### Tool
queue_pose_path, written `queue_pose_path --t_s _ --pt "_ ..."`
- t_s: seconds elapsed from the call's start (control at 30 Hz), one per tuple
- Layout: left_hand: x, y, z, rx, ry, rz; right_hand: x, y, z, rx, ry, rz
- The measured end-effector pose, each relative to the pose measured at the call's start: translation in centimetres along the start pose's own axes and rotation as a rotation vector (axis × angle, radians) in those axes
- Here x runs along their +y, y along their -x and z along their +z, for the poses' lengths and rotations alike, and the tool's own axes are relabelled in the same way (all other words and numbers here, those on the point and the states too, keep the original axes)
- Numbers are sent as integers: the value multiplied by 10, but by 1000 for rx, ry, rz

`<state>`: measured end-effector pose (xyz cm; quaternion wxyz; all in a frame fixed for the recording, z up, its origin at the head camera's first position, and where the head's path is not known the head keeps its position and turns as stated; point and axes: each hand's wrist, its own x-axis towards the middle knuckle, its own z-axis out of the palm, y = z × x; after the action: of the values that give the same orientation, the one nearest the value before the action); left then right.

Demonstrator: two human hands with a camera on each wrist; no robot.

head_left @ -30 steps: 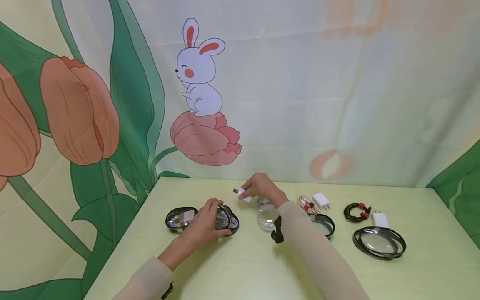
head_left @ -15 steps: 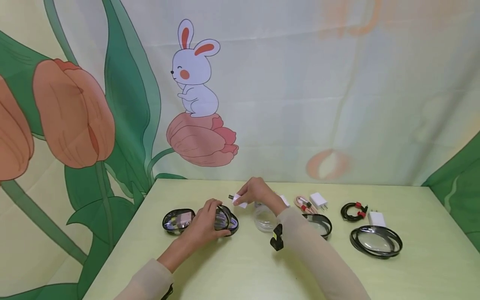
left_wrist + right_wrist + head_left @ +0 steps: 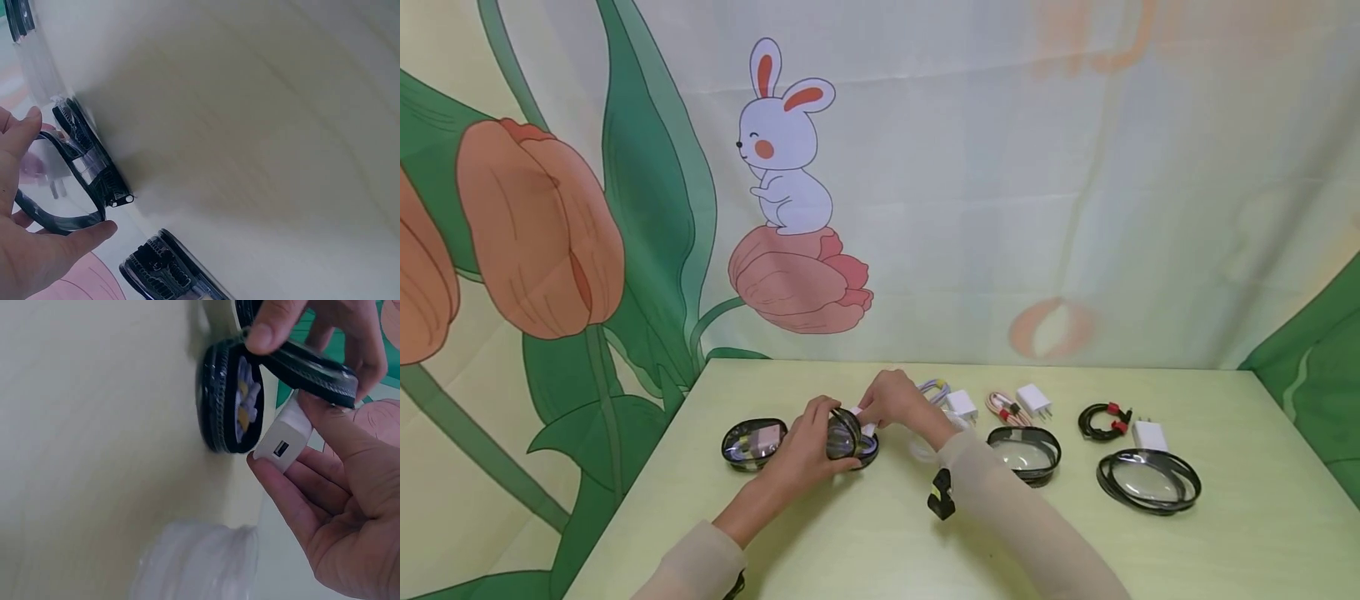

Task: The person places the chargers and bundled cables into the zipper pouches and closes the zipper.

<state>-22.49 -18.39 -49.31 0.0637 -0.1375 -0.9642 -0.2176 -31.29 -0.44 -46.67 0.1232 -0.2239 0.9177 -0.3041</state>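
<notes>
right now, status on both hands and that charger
Left hand holding case lid up. Right hand pinching white charger, close to open case. Possibly in the way: purple cable inside.

Your left grip (image 3: 31,256) holds the dark-rimmed lid (image 3: 62,223) raised from a zip case (image 3: 94,164); second case (image 3: 164,267) near, both on pale desk (image 3: 250,125).

- A staged, studio-like corner is seen here!
- A creased pale cloth backdrop (image 3: 940,208) is hung, printed with orange tulips (image 3: 542,225), white rabbit (image 3: 790,200).
- Pale-yellow table (image 3: 865,542) set before it.
</notes>
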Motion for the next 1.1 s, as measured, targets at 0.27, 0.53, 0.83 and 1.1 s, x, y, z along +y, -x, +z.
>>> queue_pose_path --t_s 0.27,0.53,0.83,1.1 --pt "-2 2 1 31 6 41 -4 -2 18 -8 19 26" --pt "-2 3 0 3 31 19 -4 4 15 -54 70 -97" --pt "-1 1 -5 -65 64 20 4 8 8 -131 -149 -40" --pt "-13 -3 -25 -74 -1 146 6 10 -1 -114 -307 23"
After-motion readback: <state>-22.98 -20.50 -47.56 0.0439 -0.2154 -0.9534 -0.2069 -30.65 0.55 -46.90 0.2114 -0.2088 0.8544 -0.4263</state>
